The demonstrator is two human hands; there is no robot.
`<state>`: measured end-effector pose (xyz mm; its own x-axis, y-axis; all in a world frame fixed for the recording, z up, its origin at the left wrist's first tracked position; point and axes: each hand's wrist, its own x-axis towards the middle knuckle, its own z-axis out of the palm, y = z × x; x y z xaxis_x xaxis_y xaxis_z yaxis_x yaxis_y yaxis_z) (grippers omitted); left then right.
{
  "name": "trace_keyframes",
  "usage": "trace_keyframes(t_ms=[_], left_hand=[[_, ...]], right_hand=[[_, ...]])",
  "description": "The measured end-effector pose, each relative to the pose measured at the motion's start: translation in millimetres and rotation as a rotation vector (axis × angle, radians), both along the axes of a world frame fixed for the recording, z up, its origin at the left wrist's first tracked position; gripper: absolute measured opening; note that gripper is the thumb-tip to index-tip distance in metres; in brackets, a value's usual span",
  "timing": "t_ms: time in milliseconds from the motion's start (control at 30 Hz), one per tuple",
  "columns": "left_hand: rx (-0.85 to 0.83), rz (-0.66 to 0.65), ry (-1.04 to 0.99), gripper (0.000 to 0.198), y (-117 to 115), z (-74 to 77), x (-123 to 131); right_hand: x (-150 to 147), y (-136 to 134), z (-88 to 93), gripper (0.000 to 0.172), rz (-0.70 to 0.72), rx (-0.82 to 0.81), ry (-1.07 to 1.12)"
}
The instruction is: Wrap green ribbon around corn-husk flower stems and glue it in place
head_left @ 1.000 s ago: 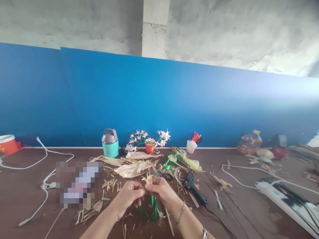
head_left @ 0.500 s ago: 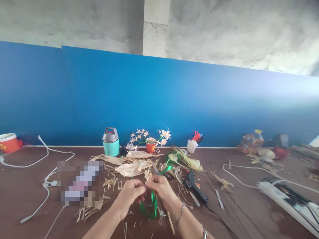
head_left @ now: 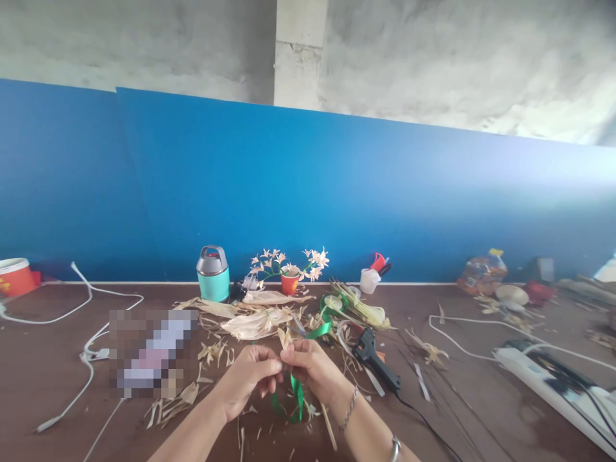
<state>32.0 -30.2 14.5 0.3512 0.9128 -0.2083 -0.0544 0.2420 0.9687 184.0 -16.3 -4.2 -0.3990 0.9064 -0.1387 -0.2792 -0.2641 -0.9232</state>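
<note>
Both of my hands meet in front of me over the table. My right hand (head_left: 310, 367) pinches the base of a small pale flower (head_left: 285, 337), seemingly made of dried husk, with its petals pointing up. Fingers curled, my left hand (head_left: 255, 375) presses thumb and forefinger together beside the right fingertips; what lies between them is hidden. A green ribbon (head_left: 297, 401) hangs in a loop below the hands. More of it runs behind the right hand towards a green roll (head_left: 337, 303). Dried husks (head_left: 257, 324) are spread just beyond the fingers.
A black glue gun (head_left: 378, 366) lies right of my hands, its cord trailing forward. Behind stand a teal flask (head_left: 214, 282), a red cup (head_left: 289, 284) of husk flowers and a white cup (head_left: 369, 281). A power strip (head_left: 553, 385) is far right; white cables (head_left: 89, 359) run left.
The petals of the flower at my fingertips look more upright and narrower than before. Both hands stay nearly in place, and the view has shifted very slightly.
</note>
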Motion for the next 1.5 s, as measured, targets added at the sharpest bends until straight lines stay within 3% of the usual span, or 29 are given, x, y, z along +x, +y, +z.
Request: trace_keyframes(t_ms=[267,433,1033,1267,1500], left_hand=[[-0.039,0.061,0.060,0.015,-2.6,5.0,0.1],[-0.076,0.057,-0.026,0.017,-1.9,3.3,1.6],[-0.024,0.080,0.048,0.012,-2.5,1.9,3.3],[-0.090,0.068,-0.051,0.015,0.4,1.3,1.2],[-0.149,0.035,-0.164,0.018,1.7,-1.2,-2.8]], right_hand=[[1.5,2.4,-1.7,0.035,-0.020,0.048,-0.093],[2.3,4.2,-0.8,0.035,-0.061,0.082,-0.165],[-0.1,0.5,8.7,0.031,-0.114,0.073,-0.217],[0.3,1.5,2.1,0.029,-0.085,-0.026,-0.075],[5.5,0.3,2.5,0.027,0.053,-0.064,0.142]])
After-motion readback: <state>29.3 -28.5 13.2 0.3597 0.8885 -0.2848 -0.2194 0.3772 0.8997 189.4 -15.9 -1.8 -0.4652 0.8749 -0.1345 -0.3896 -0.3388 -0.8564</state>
